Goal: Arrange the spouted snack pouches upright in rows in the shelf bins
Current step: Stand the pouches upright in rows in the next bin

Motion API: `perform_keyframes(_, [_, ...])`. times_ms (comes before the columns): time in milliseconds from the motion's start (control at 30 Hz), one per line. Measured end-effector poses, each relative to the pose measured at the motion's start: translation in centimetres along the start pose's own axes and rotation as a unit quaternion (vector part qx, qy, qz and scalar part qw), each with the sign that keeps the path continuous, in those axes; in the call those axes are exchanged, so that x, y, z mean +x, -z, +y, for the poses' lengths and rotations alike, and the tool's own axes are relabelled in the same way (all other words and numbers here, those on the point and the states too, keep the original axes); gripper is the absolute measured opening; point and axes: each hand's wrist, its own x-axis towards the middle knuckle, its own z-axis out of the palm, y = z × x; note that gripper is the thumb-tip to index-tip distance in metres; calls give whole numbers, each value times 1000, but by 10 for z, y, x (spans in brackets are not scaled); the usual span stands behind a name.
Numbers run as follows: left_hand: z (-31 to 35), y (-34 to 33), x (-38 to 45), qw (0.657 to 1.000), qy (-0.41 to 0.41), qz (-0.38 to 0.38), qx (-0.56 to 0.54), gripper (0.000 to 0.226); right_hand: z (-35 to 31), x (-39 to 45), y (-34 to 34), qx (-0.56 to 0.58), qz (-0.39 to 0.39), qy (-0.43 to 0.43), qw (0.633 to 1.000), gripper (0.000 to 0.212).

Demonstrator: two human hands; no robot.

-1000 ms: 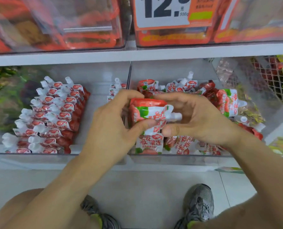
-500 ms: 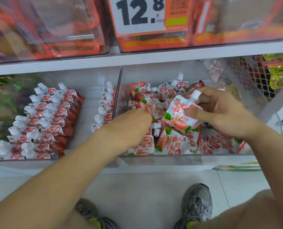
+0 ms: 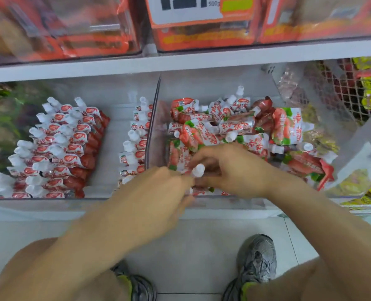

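Observation:
Red, white and green spouted pouches lie in a loose jumble [image 3: 245,131] in the clear right bin [image 3: 212,83]. At that bin's front left corner both hands meet on one pouch, whose white spout [image 3: 198,170] points up between them. My right hand [image 3: 230,172] curls its fingers round this pouch from the right. My left hand [image 3: 158,192], blurred by motion, curls its fingertips against the pouch's left side. In the left bin [image 3: 106,192], tidy rows of upright pouches [image 3: 56,148] stand at the left and one column [image 3: 134,144] stands along the divider.
A clear divider wall [image 3: 153,118] separates the two bins. A shelf above carries orange boxes and a price tag [image 3: 186,7]. A wire mesh basket [image 3: 342,90] with other snacks stands to the right. Below, my grey shoes [image 3: 256,261] rest on the tiled floor.
My right hand came down and left with its pouch from mid-bin to the front left corner, where it meets my left hand. The view shifted slightly.

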Motion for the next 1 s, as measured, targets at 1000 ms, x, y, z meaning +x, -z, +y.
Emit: perform_keyframes(1000, [19, -40, -15, 980, 44, 151, -117, 60, -9, 24, 48, -112, 177, 32, 977, 76])
